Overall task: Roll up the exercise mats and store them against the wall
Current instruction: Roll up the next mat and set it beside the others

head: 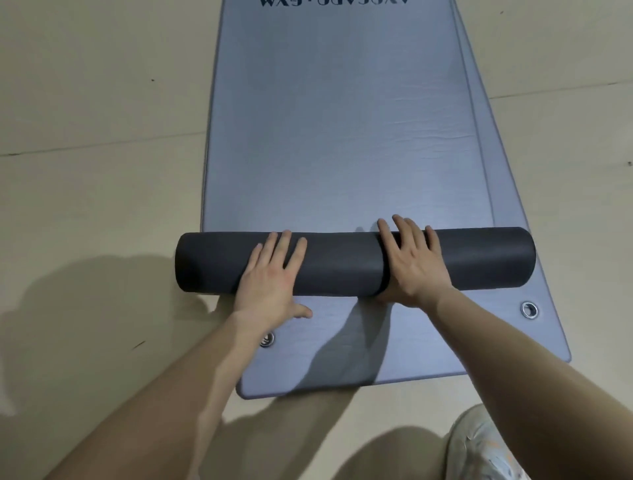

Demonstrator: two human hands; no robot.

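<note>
Pressing flat, open left hand (270,277) and right hand (411,260) on dark roll (342,263); upside-down lettering (334,2) cropped, unreadable.

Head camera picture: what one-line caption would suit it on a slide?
Both hands, left and right, press flat on a dark roll of a grey mat stacked on another mat.

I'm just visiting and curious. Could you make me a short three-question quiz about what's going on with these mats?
1. True or false: both hands lie flat on the dark roll.
2. The metal eyelet sits on which mat? A) the rolled one B) the flat grey mat underneath
3. Fill in: the roll lies ____ the flat mat's length.

Key: 1 true, the left hand and right hand press palms down. 2 B. 3 across.
</note>
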